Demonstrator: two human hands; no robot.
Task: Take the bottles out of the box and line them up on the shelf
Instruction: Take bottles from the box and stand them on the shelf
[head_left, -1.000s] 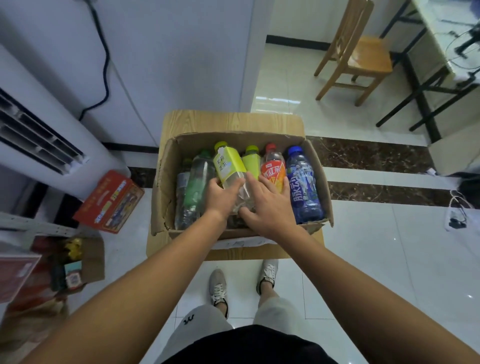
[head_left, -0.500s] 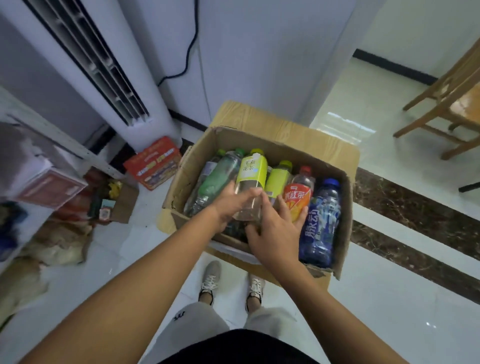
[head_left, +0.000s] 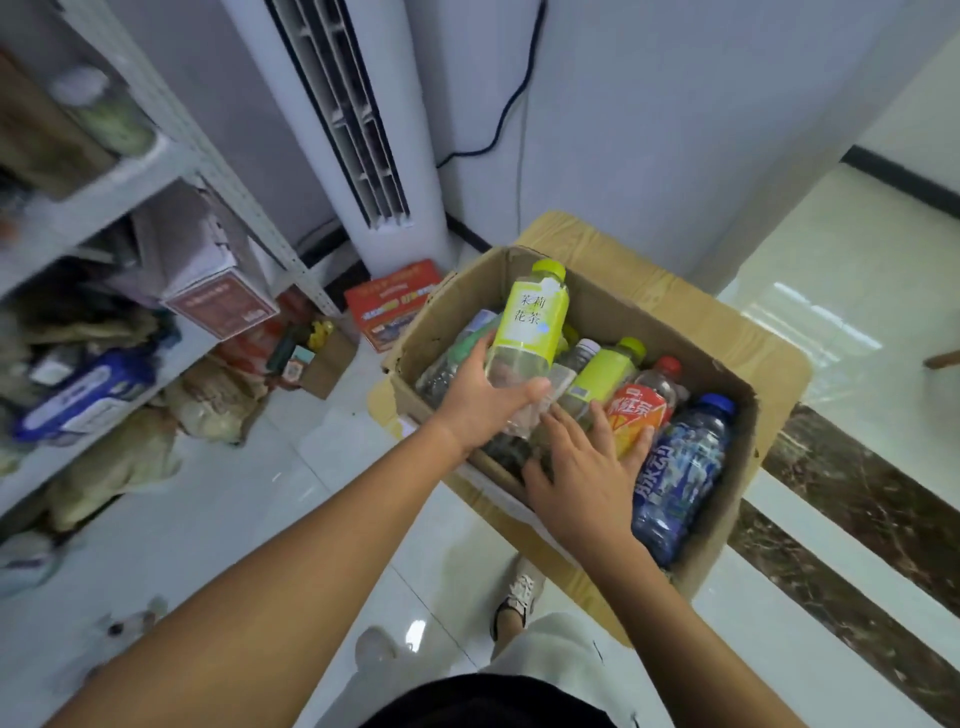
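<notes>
An open cardboard box (head_left: 582, 293) stands on a wooden stool and holds several bottles. My left hand (head_left: 480, 397) grips the lower part of a yellow-green tea bottle (head_left: 527, 322), lifted partly above the others. My right hand (head_left: 584, 467) lies with spread fingers over the bottles at the box's near side, touching the orange-labelled bottle (head_left: 639, 408). A second yellow-green bottle (head_left: 605, 374), a dark blue bottle (head_left: 680, 473) and a green-labelled clear bottle (head_left: 457, 353) lie in the box. The metal shelf (head_left: 98, 192) stands at the left.
A tall white air conditioner (head_left: 358, 130) stands behind the box. A red carton (head_left: 387, 301) and a small open carton (head_left: 324, 358) sit on the floor between shelf and box. Bags and packages fill the shelf's lower levels. My feet are below the box.
The view has swung left, bringing the shelf into sight. My left hand has raised the yellow-green tea bottle higher out of the box; my right hand has let go and moved toward the orange bottle.
</notes>
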